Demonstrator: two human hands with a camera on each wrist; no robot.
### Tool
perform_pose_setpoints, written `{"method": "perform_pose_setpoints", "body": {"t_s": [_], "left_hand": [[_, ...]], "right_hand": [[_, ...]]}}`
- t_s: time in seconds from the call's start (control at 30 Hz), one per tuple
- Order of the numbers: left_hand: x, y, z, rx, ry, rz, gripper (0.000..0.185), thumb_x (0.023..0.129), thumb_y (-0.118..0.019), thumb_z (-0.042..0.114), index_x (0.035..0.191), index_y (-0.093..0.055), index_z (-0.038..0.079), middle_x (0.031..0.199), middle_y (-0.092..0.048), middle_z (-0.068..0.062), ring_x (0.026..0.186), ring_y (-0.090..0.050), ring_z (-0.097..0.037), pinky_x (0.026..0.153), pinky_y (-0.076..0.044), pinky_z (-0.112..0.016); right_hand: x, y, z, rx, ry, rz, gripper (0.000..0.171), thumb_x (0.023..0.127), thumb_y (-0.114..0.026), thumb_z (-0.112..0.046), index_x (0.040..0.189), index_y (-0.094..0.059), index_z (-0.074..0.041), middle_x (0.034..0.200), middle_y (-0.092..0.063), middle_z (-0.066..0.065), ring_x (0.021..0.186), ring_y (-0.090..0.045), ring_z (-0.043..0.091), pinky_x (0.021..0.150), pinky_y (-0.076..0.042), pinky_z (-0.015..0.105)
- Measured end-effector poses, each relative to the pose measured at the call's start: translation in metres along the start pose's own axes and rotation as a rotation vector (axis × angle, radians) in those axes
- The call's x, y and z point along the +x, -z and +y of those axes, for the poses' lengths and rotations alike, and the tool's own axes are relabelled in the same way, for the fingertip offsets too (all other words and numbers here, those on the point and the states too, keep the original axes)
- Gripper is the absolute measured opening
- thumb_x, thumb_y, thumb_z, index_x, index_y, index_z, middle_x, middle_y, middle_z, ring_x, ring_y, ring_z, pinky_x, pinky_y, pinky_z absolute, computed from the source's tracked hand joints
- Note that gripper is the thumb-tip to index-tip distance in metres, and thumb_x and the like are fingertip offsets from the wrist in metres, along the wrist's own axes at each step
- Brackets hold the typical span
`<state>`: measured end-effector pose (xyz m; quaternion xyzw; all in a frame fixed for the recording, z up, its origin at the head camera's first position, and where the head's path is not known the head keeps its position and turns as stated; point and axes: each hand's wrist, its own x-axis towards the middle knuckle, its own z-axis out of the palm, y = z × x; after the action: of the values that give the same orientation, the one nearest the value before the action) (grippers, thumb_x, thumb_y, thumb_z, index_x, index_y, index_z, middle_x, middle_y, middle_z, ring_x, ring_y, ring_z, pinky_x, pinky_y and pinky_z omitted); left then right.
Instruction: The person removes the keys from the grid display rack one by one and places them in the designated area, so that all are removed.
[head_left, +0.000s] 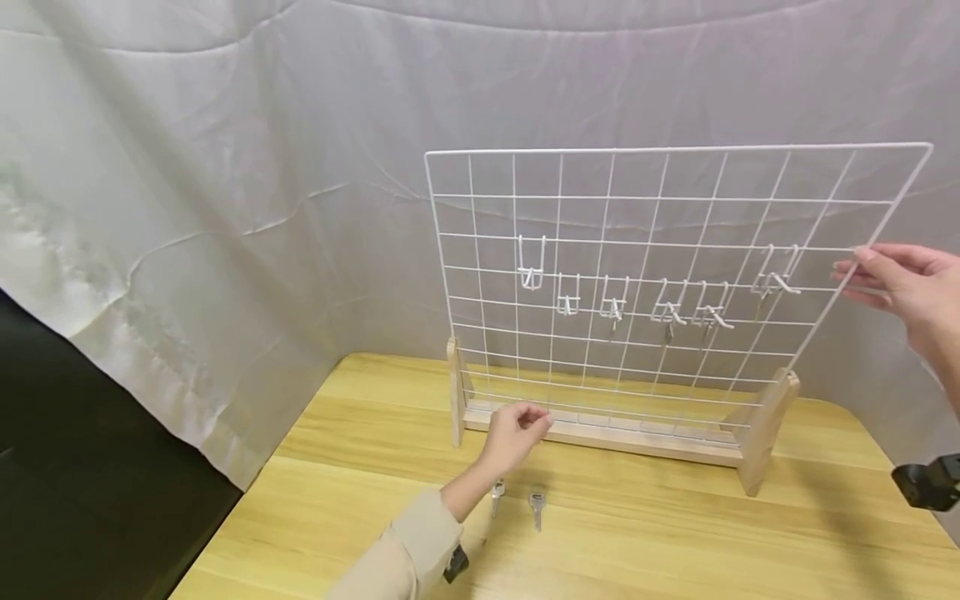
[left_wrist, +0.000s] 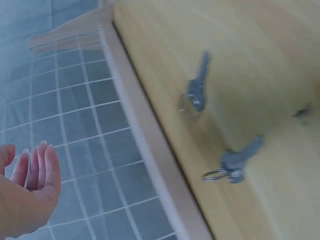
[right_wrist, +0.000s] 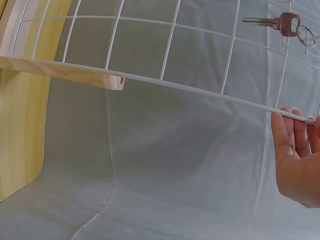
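A white wire grid panel [head_left: 637, 197] stands upright in a wooden base [head_left: 600, 432]. My right hand [head_left: 911, 283] holds its right edge wire, thumb in front and fingers behind; the right wrist view shows that hand [right_wrist: 300, 155] at the rim. Low before the grid, my left hand [head_left: 517, 435] hovers with loosely bent fingers; nothing shows in it in the left wrist view. Nearby on the table lie two keys with rings, one key [head_left: 537, 510] right of the other key [head_left: 498, 493]. Several white hooks [head_left: 531, 275] hang on the grid, some bearing keys [right_wrist: 287, 24].
The wooden table [head_left: 360, 467] extends around the base. Grey cloth [head_left: 315, 100] hangs behind and to the left. A small dark item [left_wrist: 302, 112], too blurred to identify, lies on the table beyond the two keys.
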<state>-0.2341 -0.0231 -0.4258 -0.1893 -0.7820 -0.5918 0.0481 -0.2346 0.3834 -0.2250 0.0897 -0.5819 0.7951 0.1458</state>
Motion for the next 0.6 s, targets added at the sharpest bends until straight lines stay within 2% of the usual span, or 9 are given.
{"method": "perform_pose_setpoints", "body": {"t_s": [0.23,0.4,0.6], "left_hand": [[0.021,-0.002,0.026,-0.038,-0.015,0.03,0.02,0.087,-0.065,0.017,0.093,-0.066,-0.003,0.084,-0.067,-0.018,0.07,-0.063,-0.025,0.057,-0.05,-0.011],[0.033,-0.005,0.043,-0.042,-0.062,0.036,0.021,0.085,-0.067,0.02,0.094,-0.066,0.001,0.086,-0.068,-0.016,0.071,-0.059,-0.012,0.063,-0.05,-0.012],[0.045,-0.011,0.061,-0.031,-0.105,0.037,0.022,0.086,-0.066,0.021,0.097,-0.066,0.001,0.09,-0.069,-0.013,0.076,-0.062,-0.009,0.071,-0.052,-0.013]], "right_hand": [[0.002,0.0,0.001,0.016,0.03,0.002,0.02,0.09,-0.053,0.002,0.082,-0.07,-0.005,0.067,-0.072,0.005,0.061,-0.069,0.013,0.053,-0.057,0.021],[0.001,-0.001,0.003,-0.008,0.037,0.015,0.017,0.089,-0.056,-0.001,0.081,-0.07,-0.006,0.067,-0.072,0.004,0.061,-0.069,0.011,0.054,-0.057,0.02],[0.0,0.0,0.003,-0.017,0.059,0.008,0.017,0.089,-0.056,0.0,0.081,-0.07,-0.006,0.067,-0.072,0.003,0.062,-0.069,0.011,0.053,-0.057,0.019]]}}
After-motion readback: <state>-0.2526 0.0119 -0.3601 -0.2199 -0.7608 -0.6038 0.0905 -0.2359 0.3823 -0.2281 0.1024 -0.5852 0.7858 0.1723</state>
